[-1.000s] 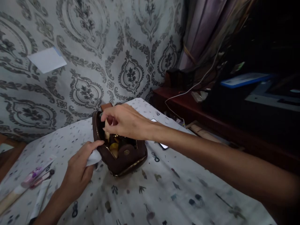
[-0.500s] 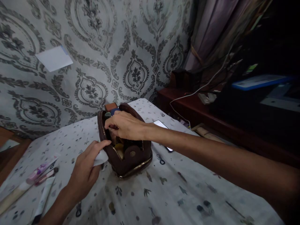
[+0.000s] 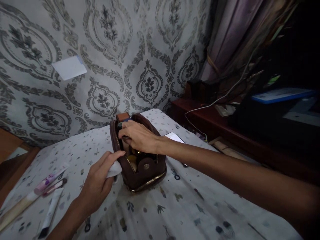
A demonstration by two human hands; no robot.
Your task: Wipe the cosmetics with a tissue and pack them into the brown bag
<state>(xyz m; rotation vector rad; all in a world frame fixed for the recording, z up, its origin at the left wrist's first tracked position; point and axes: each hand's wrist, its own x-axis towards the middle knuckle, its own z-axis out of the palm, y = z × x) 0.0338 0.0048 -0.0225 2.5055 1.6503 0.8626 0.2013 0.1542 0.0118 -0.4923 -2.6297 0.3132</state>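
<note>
A dark brown toiletry bag (image 3: 147, 175) with a gold zipper stands unzipped on the patterned sheet, small items packed inside it. My right hand (image 3: 140, 135) reaches down into its opening, fingers curled; whatever they hold is hidden. A dark round cap (image 3: 120, 125) shows beside these fingers, and a yellow item (image 3: 132, 161) lies lower in the bag. At the bag's left side, my left hand (image 3: 98, 180) is closed around a crumpled white piece (image 3: 115, 169) like tissue or cloth, with a fingertip touching the bag's rim.
A phone (image 3: 175, 136) with a lit screen lies right of the bag, partly under my right forearm. On the left are a white tube (image 3: 53, 208), a pink-purple tube (image 3: 47, 183) and a brush (image 3: 53, 187). A white cable (image 3: 215, 105) crosses the dark red furniture (image 3: 180, 106).
The whole view has shifted slightly, so things appear further right and lower. My right hand stays in the bag and my left hand stays at its rim.
</note>
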